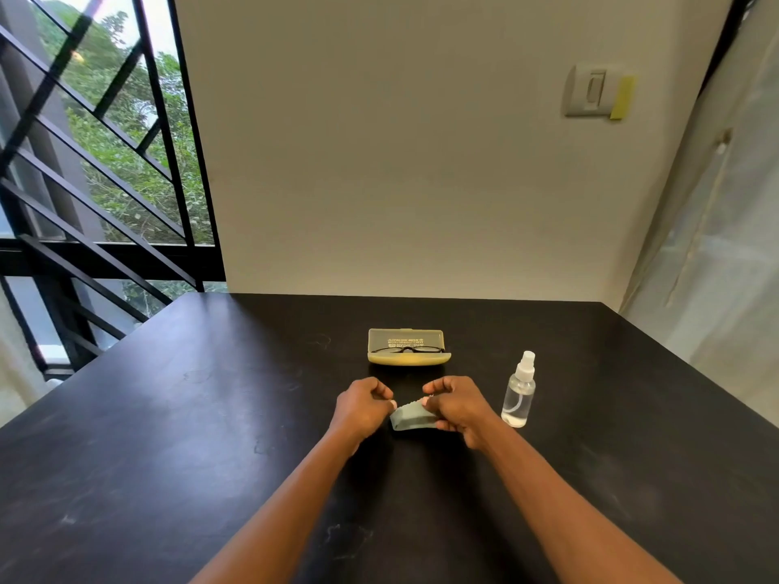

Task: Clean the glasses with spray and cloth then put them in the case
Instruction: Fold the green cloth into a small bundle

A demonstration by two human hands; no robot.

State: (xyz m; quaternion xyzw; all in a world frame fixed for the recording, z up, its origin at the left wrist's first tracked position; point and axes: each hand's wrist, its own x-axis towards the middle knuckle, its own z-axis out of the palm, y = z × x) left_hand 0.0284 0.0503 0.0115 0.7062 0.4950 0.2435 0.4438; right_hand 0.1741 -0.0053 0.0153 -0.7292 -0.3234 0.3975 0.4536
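Note:
A yellow glasses case [408, 358] stands open on the black table [168, 436], its clear lid raised. Black-framed glasses [408, 350] lie inside it. Just in front of the case, a small grey-green cloth [411, 417] is folded between my hands. My left hand [363, 408] pinches its left end with thumb and fingers. My right hand [455, 408] grips its right end. A clear spray bottle [519, 394] with a white nozzle stands upright to the right of my right hand, apart from it.
A beige wall rises behind the table's far edge, with a light switch [590, 91] at upper right. A window with black bars [105, 162] fills the left. Plastic sheeting hangs at the right.

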